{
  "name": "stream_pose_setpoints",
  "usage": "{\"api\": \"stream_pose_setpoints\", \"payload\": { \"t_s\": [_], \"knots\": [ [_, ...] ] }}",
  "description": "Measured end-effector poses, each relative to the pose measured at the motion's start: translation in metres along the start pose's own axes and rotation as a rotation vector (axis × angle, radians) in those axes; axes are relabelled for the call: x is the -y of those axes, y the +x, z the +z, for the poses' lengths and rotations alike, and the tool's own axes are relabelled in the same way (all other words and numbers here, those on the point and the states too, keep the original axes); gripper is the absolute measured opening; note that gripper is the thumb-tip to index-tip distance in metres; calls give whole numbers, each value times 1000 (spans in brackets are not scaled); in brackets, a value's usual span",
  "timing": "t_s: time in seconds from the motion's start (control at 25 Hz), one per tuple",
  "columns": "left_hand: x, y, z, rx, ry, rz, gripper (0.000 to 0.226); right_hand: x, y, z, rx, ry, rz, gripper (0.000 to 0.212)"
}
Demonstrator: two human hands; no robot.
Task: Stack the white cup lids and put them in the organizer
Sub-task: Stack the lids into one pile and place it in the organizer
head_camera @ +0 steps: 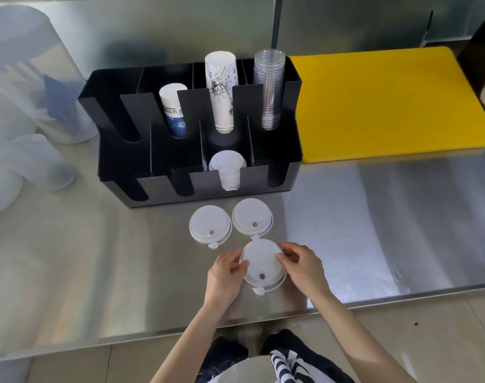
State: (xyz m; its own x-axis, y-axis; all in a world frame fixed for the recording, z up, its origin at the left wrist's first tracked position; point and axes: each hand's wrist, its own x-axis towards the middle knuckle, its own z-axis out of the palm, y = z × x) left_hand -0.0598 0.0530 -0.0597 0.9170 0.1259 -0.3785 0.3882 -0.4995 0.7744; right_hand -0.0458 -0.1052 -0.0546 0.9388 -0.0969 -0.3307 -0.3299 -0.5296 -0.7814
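Observation:
A white cup lid with a small sip hole sits near the front edge of the steel counter, and it looks like it rests on another lid beneath. My left hand pinches its left rim and my right hand pinches its right rim. Two more white lids lie flat just beyond, one on the left and one on the right. Behind them stands the black organizer; a stack of white lids lies in one of its front slots.
The organizer's rear slots hold a blue-printed paper cup stack, a tall white printed cup stack and clear plastic cups. A yellow cutting board lies to the right. Translucent plastic containers stand at left. The counter's front edge is close.

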Motion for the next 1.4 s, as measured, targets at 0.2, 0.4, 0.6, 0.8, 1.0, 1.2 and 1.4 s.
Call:
{"api": "stream_pose_setpoints", "payload": {
  "t_s": [0.2,0.4,0.6,0.8,1.0,1.2,1.4],
  "knots": [
    [-2,2,1,-4,41,20,29,-1,2,1,12,0,-5,25],
    [-3,0,0,-21,28,16,30,0,2,0,33,4,-25,25],
    [4,-2,1,-54,37,27,30,4,2,3,70,-23,-83,26],
    [2,3,-4,-83,21,9,25,10,10,-1,65,-80,-81,25],
    [-13,22,-14,-113,103,85,34,27,31,-9,45,-97,-96,27],
    [-34,47,-18,-69,363,222,52,40,55,-9,61,-210,-148,34],
    [-46,75,-10,46,615,239,67,43,70,-3,150,-295,-162,42]
  ]
}}
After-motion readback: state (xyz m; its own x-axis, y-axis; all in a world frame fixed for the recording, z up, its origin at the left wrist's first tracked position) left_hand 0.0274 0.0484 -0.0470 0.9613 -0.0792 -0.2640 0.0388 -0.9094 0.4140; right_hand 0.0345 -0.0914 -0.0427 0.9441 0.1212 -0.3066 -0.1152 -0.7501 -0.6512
